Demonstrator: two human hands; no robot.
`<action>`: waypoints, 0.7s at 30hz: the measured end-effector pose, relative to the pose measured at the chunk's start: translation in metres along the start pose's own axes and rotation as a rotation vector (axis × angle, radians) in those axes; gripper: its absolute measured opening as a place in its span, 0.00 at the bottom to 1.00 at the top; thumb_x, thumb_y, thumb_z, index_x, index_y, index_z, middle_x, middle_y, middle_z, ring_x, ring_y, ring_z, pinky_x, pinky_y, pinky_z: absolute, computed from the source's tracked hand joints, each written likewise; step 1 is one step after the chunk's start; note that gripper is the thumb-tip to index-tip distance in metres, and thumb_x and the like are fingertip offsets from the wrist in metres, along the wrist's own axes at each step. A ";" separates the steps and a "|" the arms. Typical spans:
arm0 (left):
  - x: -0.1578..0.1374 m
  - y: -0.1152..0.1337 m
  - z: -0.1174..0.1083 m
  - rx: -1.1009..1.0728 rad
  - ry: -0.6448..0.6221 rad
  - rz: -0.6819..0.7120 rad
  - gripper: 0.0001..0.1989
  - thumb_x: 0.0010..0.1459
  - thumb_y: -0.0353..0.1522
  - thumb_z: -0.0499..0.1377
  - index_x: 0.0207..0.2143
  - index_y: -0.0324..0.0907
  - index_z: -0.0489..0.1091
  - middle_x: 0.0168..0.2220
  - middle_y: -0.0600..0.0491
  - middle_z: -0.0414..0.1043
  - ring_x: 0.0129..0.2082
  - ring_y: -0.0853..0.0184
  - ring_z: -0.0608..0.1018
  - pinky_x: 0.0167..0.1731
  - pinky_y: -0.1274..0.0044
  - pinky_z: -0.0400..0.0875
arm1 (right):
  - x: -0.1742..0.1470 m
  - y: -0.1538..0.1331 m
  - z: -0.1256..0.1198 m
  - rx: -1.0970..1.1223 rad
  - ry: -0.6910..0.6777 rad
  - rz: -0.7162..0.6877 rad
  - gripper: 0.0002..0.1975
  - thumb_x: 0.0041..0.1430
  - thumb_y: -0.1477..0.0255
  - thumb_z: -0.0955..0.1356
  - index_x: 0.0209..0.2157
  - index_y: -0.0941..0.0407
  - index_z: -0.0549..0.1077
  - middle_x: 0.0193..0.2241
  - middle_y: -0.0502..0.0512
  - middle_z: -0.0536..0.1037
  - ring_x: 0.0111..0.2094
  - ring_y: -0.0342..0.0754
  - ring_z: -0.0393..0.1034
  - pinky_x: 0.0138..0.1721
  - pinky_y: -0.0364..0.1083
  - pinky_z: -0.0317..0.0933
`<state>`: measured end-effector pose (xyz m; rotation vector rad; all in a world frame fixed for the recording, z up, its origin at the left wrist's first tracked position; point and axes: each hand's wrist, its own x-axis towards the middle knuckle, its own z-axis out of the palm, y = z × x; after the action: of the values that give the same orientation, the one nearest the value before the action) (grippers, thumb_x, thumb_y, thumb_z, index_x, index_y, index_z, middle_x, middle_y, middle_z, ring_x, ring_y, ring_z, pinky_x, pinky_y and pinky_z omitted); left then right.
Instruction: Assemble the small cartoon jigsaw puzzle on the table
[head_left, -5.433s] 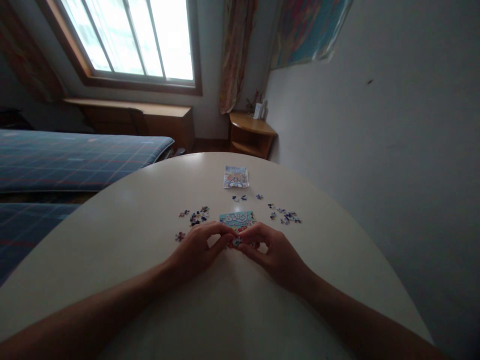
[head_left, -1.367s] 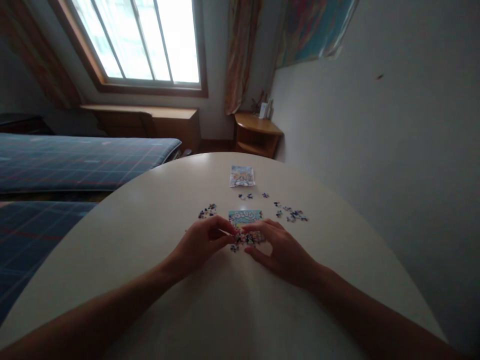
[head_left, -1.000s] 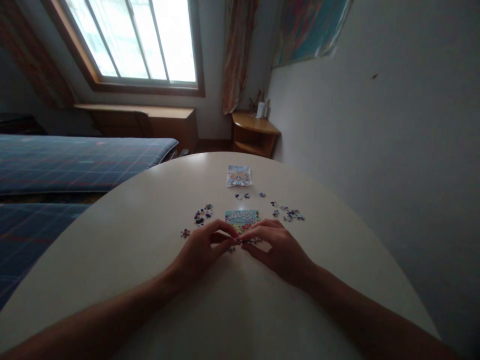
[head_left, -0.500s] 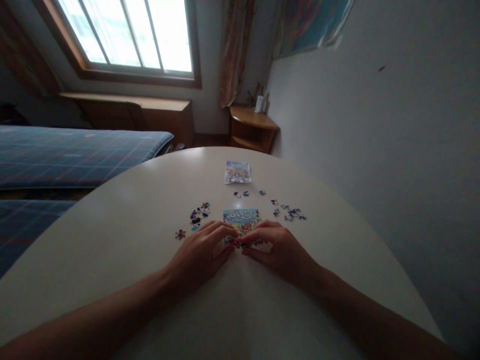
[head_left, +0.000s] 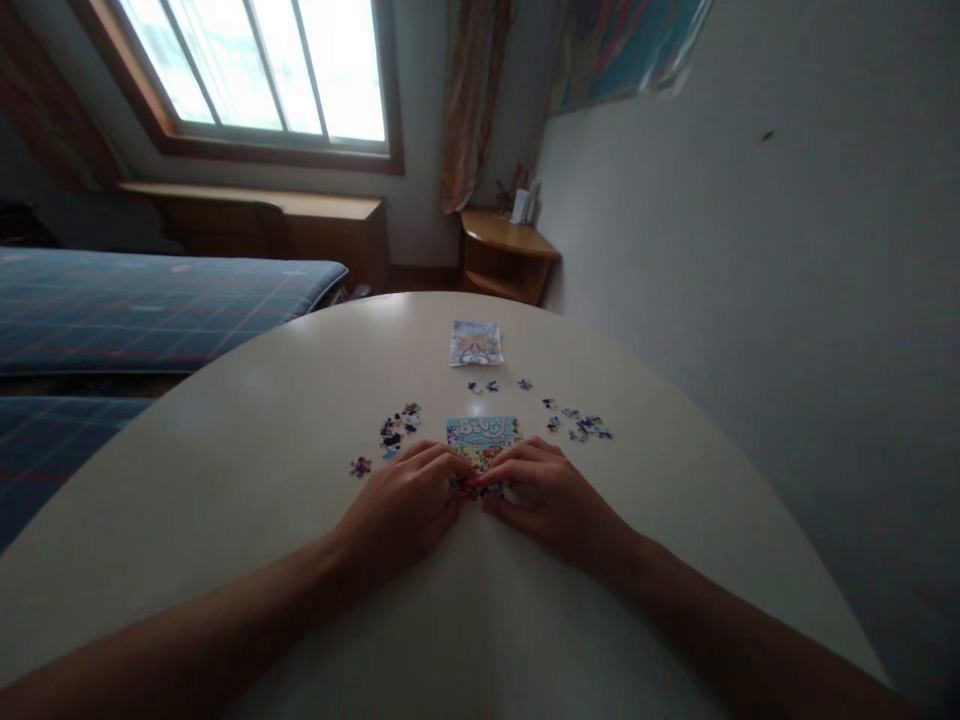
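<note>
The puzzle picture (head_left: pixel 484 432), a flat rectangle with pale lettering across its blue upper band, lies on the tabletop (head_left: pixel 247 480) just beyond the fingertips of both hands. Its lettered part is uncovered, while its near edge runs in among the fingers and is partly hidden by them. The left hand (head_left: pixel 405 500) is at the near left corner of the picture, its fingers (head_left: pixel 448 462) curved over that edge and the thumb tucked below. The right hand (head_left: pixel 559 500) comes in at the near right corner; its forefinger reaches over the small dark-and-red pieces (head_left: pixel 491 490) along the near edge, with the thumb set apart on the near side of them. The tips of the two hands meet or nearly meet; whether either pinches a single piece cannot be told.

Left of the picture is a cluster of loose pieces (head_left: pixel 391 432), with one reddish piece (head_left: pixel 361 467) farther out. Another cluster (head_left: pixel 589 428) spreads to its right, and a printed packet (head_left: pixel 476 344) lies beyond it.
</note>
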<state>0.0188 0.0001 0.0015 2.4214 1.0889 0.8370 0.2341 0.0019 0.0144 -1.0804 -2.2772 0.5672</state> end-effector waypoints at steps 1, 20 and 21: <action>0.000 0.000 0.000 0.001 0.001 -0.007 0.11 0.57 0.22 0.55 0.40 0.44 0.69 0.40 0.52 0.75 0.44 0.61 0.74 0.44 0.68 0.72 | 0.000 0.000 0.000 -0.002 0.003 0.010 0.10 0.54 0.74 0.74 0.39 0.48 0.80 0.39 0.52 0.80 0.44 0.50 0.71 0.50 0.53 0.60; -0.001 0.000 0.000 0.028 0.039 -0.075 0.15 0.53 0.21 0.52 0.40 0.44 0.68 0.39 0.51 0.75 0.43 0.61 0.74 0.43 0.67 0.73 | -0.003 -0.002 0.001 -0.040 -0.001 0.079 0.11 0.53 0.73 0.74 0.39 0.49 0.79 0.42 0.52 0.77 0.47 0.50 0.68 0.52 0.53 0.58; -0.001 0.001 -0.001 0.030 0.033 -0.074 0.14 0.53 0.21 0.53 0.40 0.44 0.68 0.39 0.51 0.75 0.43 0.61 0.74 0.43 0.67 0.73 | -0.003 -0.002 0.001 -0.044 0.000 0.079 0.11 0.53 0.73 0.74 0.40 0.49 0.78 0.42 0.52 0.77 0.47 0.50 0.68 0.52 0.53 0.58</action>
<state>0.0185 -0.0010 0.0023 2.3841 1.2037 0.8446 0.2341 -0.0017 0.0136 -1.1957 -2.2649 0.5511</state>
